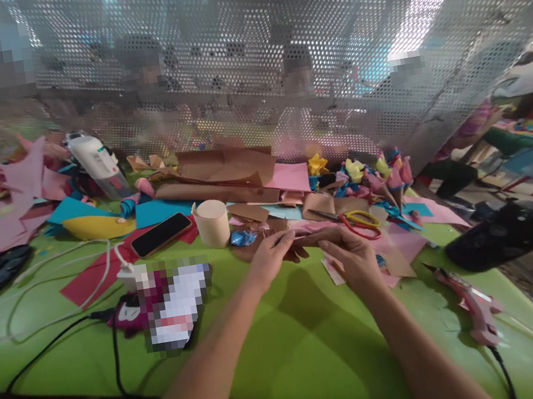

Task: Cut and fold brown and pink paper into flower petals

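Observation:
Over the middle of the green table [315,347], my left hand [274,257] and my right hand [353,254] are raised close together with fingertips pinched. Between them runs a thin pinkish-brown strip [307,240], seemingly paper, partly hidden by the fingers. Just behind the hands lie a shiny blue crumpled piece [243,237], brown paper scraps and pink paper. Red-handled scissors [361,228] and a yellow-handled pair [364,217] rest beyond my right hand. A cream paper roll [212,223] stands to the left of the hands.
At right lie a pink glue gun [478,307] with its cord and a black bottle [507,232]. Paper flowers [388,173] sit at the back. Phones [161,235], a purple power strip [133,313] and cables spread left. A perforated metal screen [235,63] borders the table's back, with people beyond.

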`<state>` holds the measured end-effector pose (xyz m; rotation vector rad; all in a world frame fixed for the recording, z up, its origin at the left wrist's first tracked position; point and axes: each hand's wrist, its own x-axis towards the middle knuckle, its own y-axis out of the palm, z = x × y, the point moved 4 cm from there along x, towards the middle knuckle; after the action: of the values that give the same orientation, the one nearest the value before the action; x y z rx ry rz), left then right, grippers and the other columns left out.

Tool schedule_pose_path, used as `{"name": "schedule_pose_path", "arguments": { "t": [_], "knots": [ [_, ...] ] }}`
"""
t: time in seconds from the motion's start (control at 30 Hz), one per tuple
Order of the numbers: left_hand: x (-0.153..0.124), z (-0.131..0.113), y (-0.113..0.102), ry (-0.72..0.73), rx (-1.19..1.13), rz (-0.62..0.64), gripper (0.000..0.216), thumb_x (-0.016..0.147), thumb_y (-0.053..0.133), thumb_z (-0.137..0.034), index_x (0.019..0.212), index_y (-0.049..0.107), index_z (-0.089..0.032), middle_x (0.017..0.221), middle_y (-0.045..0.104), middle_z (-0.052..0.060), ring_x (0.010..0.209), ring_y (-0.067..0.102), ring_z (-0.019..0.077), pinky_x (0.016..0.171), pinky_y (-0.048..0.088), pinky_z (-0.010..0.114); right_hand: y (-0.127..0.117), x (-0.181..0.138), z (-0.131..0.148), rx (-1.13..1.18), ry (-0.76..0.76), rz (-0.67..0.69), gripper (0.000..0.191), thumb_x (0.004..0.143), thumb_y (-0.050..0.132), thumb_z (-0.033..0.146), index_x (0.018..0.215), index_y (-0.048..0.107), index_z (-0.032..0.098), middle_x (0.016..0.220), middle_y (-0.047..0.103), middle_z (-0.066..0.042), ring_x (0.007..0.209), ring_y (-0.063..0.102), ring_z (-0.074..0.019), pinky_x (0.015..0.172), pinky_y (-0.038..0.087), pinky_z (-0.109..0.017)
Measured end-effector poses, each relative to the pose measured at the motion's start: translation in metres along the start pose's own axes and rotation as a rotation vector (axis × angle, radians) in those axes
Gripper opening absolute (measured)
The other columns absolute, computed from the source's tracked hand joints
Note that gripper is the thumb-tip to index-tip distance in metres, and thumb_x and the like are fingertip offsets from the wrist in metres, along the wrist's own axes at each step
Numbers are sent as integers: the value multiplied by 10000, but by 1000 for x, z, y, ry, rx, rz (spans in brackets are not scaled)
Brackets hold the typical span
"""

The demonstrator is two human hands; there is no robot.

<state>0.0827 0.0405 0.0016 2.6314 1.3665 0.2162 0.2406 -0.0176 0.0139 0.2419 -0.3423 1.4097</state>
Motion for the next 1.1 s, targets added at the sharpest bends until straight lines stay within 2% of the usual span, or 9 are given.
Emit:
{"name": "schedule_pose_path", "arguments": {
  "t": [0.1, 0.2, 0.3, 0.37, 0.43, 0.5, 0.6, 0.87, 1.1],
  "knots": [
    [1, -4, -11, -40, -14, -9, 608, 844, 578, -681, 1054, 758, -139, 781, 746, 103, 724, 686, 197, 691, 527, 287, -3, 0, 1, -14, -22, -16, 94, 862, 699, 296, 932, 751, 261, 951, 792, -41, 955, 732, -254, 961, 543, -466],
    [-1, -15, -18, 45, 164, -56, 520, 882, 560, -631, 1013, 776, -177, 911, 764, 99, 865, 692, 232, 812, 527, 318, -4, 1, 0, -15, -13, -22, 97, 856, 701, 297, 932, 745, 257, 948, 791, -45, 925, 738, -251, 936, 558, -463],
    [-6, -25, -11, 153, 347, -6, 369, 881, 628, -518, 1088, 762, -242, 1136, 746, 75, 1111, 643, 270, 962, 467, 328, -3, 0, -1, -43, -5, 12, 118, 854, 700, 315, 939, 752, 251, 960, 789, -55, 935, 737, -258, 915, 572, -462],
    [-7, -25, -3, 195, 409, 62, 361, 854, 684, -458, 1155, 735, -265, 1241, 711, 69, 1191, 609, 282, 1002, 435, 327, -2, 0, -1, -77, -8, 32, 121, 849, 708, 326, 921, 761, 245, 958, 789, -58, 933, 735, -256, 905, 575, -453],
    [-8, -22, 2, 193, 427, 102, 353, 859, 677, -456, 1142, 733, -253, 1180, 727, 77, 1117, 638, 268, 951, 450, 311, -2, 0, -2, -105, -9, 29, 117, 840, 718, 324, 905, 768, 240, 946, 788, -58, 928, 731, -252, 901, 573, -444],
    [-6, -15, 2, 127, 389, 120, 366, 904, 590, -520, 1016, 749, -210, 925, 745, 72, 881, 665, 224, 807, 473, 284, -2, 0, -1, -104, -6, 21, 114, 844, 716, 315, 907, 770, 238, 936, 784, -57, 934, 725, -249, 893, 573, -435],
    [-5, -6, -2, 0, 285, 162, 489, 925, 499, -606, 880, 714, -170, 646, 621, 20, 617, 550, 152, 618, 415, 255, 0, 0, 2, -74, -15, 40, 130, 877, 679, 307, 935, 772, 238, 925, 780, -57, 912, 725, -242, 848, 584, -416],
    [-3, -1, -3, -101, 59, 181, 466, 804, 687, -574, 988, 701, -145, 591, 476, -43, 554, 404, 94, 546, 303, 240, 6, 2, 14, -33, -56, 51, 160, 905, 638, 310, 936, 776, 235, 907, 771, -56, 875, 716, -245, 832, 577, -411],
    [-1, 3, -5, -132, 27, 179, 466, 770, 725, -550, 999, 713, -144, 587, 540, -28, 536, 429, 90, 549, 301, 249, 2, 4, 10, -87, -73, -7, 160, 898, 622, 270, 898, 780, 245, 909, 755, -41, 943, 690, -245, 896, 537, -411]
  ]
}}
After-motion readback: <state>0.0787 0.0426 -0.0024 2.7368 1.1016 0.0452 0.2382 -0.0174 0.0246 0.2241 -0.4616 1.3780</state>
